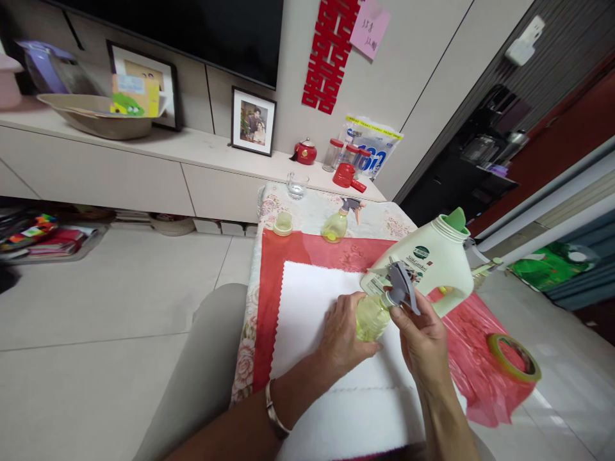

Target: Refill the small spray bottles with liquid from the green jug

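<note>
My left hand (342, 333) is wrapped round a small yellow-green spray bottle (369, 317) standing on a white cloth (307, 320). My right hand (423, 336) pinches the bottle's grey trigger head (401, 286) at the neck. Just behind them stands a pale green detergent jug (432, 262) with a green cap. A second yellow spray bottle (336, 224) with a grey trigger stands farther back on the table, with a yellow-green cap (283, 223) to its left.
The cloth lies on a red sheet (283, 253) over a floral-covered table. A tape roll (514, 356) sits at the right edge. A glass (296, 184), jars (332, 154), a red teapot (305, 152) and a photo frame (253, 121) stand on the long cabinet behind. My knee (211, 358) is left of the table.
</note>
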Action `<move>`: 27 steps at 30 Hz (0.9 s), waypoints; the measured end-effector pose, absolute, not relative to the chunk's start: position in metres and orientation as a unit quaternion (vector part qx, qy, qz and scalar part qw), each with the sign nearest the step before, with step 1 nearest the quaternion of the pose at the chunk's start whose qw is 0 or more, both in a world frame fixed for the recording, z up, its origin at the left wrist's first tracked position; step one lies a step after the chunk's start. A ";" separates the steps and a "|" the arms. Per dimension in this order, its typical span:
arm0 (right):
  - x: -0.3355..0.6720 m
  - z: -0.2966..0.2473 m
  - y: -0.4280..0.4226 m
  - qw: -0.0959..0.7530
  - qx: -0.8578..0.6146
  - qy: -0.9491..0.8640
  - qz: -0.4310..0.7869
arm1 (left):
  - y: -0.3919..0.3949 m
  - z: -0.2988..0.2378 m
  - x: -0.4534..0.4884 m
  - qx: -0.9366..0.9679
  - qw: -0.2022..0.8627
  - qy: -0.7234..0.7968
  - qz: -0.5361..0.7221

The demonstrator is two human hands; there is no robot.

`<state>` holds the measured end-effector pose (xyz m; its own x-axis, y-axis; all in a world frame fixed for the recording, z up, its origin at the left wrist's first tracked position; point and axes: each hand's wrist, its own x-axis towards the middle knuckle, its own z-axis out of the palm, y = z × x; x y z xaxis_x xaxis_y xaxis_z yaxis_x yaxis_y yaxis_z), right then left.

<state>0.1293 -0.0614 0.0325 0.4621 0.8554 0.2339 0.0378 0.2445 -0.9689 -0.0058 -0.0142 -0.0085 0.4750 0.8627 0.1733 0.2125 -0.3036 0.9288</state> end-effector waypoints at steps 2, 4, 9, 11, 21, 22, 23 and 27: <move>0.128 0.032 -0.060 0.665 -0.542 -0.421 0.295 | -0.014 -0.008 -0.006 0.725 0.460 0.370 0.354; 0.126 0.033 -0.058 0.669 -0.538 -0.425 0.286 | -0.014 -0.007 -0.007 0.724 0.462 0.371 0.354; 0.117 0.036 -0.060 0.688 -0.499 -0.415 0.325 | -0.013 -0.005 -0.007 0.719 0.465 0.371 0.358; 0.114 0.035 -0.060 0.703 -0.486 -0.394 0.337 | -0.013 -0.005 -0.007 0.720 0.463 0.374 0.358; 0.097 0.033 -0.055 0.752 -0.504 -0.340 0.256 | -0.013 -0.007 -0.006 0.720 0.457 0.371 0.369; 0.095 0.033 -0.055 0.753 -0.510 -0.334 0.246 | -0.013 -0.007 -0.005 0.720 0.455 0.371 0.370; 0.093 0.032 -0.055 0.753 -0.518 -0.329 0.239 | -0.013 -0.007 -0.005 0.719 0.454 0.371 0.373; 0.089 0.026 -0.062 0.742 -0.543 -0.321 0.228 | -0.013 -0.006 -0.005 0.702 0.468 0.377 0.382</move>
<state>0.0894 -0.0622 0.0256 0.6904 0.6866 0.2279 0.0105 0.3055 -0.9521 -0.0054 -0.0131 -0.0061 0.4233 0.8872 0.1838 0.1715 -0.2776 0.9453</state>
